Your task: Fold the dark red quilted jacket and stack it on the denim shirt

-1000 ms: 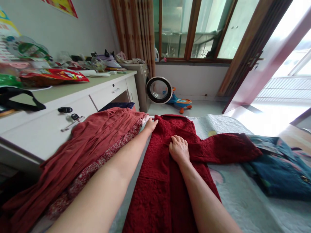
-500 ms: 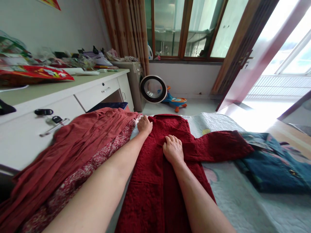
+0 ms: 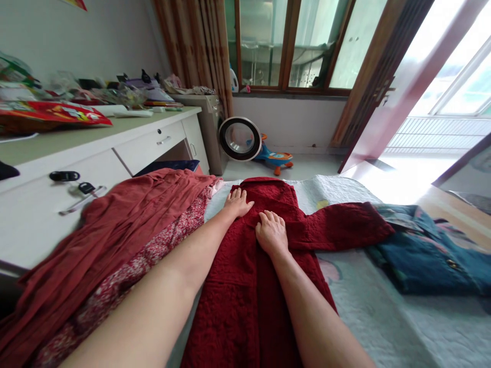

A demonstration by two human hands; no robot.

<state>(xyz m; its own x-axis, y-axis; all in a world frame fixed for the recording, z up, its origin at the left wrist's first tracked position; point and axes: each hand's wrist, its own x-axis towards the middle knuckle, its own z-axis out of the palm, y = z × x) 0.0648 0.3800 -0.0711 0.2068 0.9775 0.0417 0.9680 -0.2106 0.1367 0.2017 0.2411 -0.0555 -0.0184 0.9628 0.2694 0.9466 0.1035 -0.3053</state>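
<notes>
A dark red quilted garment (image 3: 230,306) lies lengthwise before me, one sleeve (image 3: 349,225) stretched out to the right. My left hand (image 3: 238,203) rests flat on its upper left part, fingers apart. Lower and to the right, my right hand (image 3: 272,232) lies on the middle of the garment with its fingers slightly bent, palm down. Under the garment is a pale quilted cover (image 3: 383,317). To the left lie a rust-pink garment (image 3: 141,209) and a red floral one (image 3: 153,250). Folded blue denim (image 3: 425,266) lies at the right, by the sleeve's cuff.
A white cabinet (image 3: 149,148) with a cluttered top runs along the left. Beyond the bed stand a washing machine with its round door (image 3: 240,139) open and a blue and orange ride-on toy (image 3: 276,157). An open door (image 3: 368,117) is at the right.
My left hand has moved right, from the garment's left edge onto its upper part, and its fingers have spread. My right hand has hardly moved.
</notes>
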